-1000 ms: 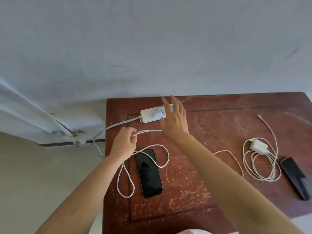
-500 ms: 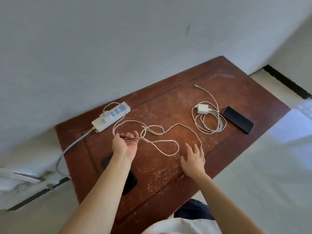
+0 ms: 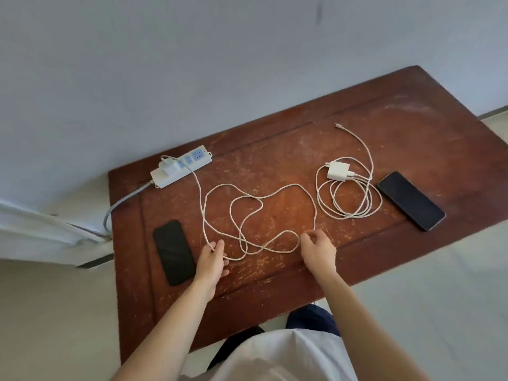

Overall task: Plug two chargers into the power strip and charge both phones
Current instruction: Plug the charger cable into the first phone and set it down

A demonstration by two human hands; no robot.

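Far left at 9 o'clock: black slab phone (image 3: pixel 173 253) flat on the scratched reddish-brown wooden desk (image 3: pixel 412 127). Up at 11, white power strip (image 3: pixel 180 166) with one white charger cube (image 3: pixel 169 166) already in. Left hand (image 3: pixel 211 261) fingers pinched on the loose white cable (image 3: pixel 258 198); right hand (image 3: pixel 319 250) fingers nipping the same cable. Loops crossing mid-desk, so could knot or yank the cube out if pulled hard. At 2 o'clock: second white charger (image 3: pixel 336 171) in its coiled cable, still unplugged, second black phone (image 3: pixel 411 200) just beside. No containers anywhere.

Both hands, left hand (image 3: pixel 210 261) and right hand (image 3: pixel 319 247), pinch the plugged-in charger's cable (image 3: pixel 258 199)
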